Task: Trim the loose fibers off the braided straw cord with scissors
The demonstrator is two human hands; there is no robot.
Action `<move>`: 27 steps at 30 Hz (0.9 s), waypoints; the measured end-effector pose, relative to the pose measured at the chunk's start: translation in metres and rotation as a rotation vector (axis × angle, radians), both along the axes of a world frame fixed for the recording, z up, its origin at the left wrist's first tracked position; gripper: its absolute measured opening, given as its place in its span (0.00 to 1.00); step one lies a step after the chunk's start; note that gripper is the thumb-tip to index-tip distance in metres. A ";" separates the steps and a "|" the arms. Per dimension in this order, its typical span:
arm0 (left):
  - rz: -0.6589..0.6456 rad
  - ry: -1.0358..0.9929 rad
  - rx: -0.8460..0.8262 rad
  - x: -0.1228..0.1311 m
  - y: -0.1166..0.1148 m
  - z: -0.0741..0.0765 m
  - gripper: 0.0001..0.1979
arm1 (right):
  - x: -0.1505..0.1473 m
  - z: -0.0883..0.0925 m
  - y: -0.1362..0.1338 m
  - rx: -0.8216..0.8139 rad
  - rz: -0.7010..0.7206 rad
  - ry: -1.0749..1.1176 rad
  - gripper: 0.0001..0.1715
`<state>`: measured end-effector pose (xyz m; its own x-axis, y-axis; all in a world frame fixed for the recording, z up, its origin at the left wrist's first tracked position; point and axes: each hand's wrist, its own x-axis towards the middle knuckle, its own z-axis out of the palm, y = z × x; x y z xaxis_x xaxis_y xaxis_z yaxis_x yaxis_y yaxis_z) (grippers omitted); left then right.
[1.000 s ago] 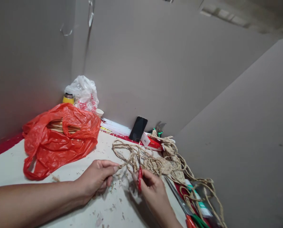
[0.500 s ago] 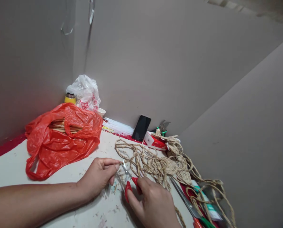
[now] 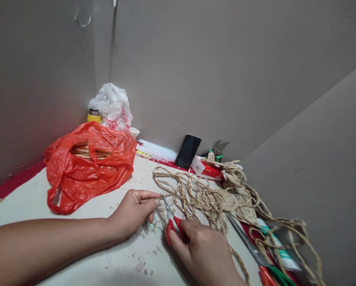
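Note:
My left hand (image 3: 136, 210) is closed in a pinch, with thumb and forefinger on a thin strand of the braided straw rope (image 3: 178, 190). In my right hand (image 3: 203, 248) are small scissors with red handles (image 3: 169, 230), fingers through the loops. The blade tips are right by my left fingertips, at the strand. To the right of the blades the rope lies in loose loops, with a flat coiled part (image 3: 216, 198). Small trimmed bits (image 3: 150, 254) are scattered on the white tabletop (image 3: 115, 258) under my hands.
At the left lies a red plastic bag (image 3: 88, 178) with tan sheets inside. Behind it are a white bag (image 3: 115, 105), a yellow jar (image 3: 94, 116) and a paper cup (image 3: 134, 132). A phone (image 3: 188, 151) leans at the back. Large scissors (image 3: 252, 246) and pruning shears (image 3: 219, 147) lie right.
The scissor blades have come closer together at my left fingertips. The whole view has shifted, so things appear further right and slightly higher.

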<state>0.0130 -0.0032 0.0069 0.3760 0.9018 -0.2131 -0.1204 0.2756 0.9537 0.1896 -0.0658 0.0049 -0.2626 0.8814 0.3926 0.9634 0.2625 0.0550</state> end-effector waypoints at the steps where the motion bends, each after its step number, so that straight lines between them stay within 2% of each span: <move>1: -0.004 -0.009 -0.026 0.000 0.000 0.001 0.18 | 0.000 -0.001 0.000 0.003 0.007 0.002 0.19; 9: -0.021 -0.066 -0.112 0.000 0.000 0.004 0.22 | 0.002 -0.003 -0.001 0.003 0.050 0.041 0.20; 13: -0.048 -0.108 -0.107 -0.001 0.002 0.003 0.23 | 0.005 -0.006 0.000 -0.047 0.062 0.169 0.20; 15: -0.079 -0.149 -0.110 -0.002 0.002 0.003 0.22 | 0.005 -0.006 0.003 -0.099 0.048 0.354 0.21; 17: -0.135 -0.190 -0.120 -0.003 0.001 0.004 0.20 | 0.003 -0.005 0.006 -0.173 0.031 0.631 0.22; 22: -0.378 -0.262 -0.210 -0.004 -0.007 0.005 0.16 | -0.004 -0.001 0.011 -0.408 -0.101 1.310 0.22; 25: -0.450 -0.249 -0.227 -0.004 -0.010 0.005 0.16 | -0.003 -0.002 0.011 -0.416 -0.120 1.480 0.20; 27: -0.437 -0.226 -0.219 -0.003 -0.009 0.006 0.17 | -0.001 -0.003 0.010 -0.364 -0.118 1.522 0.20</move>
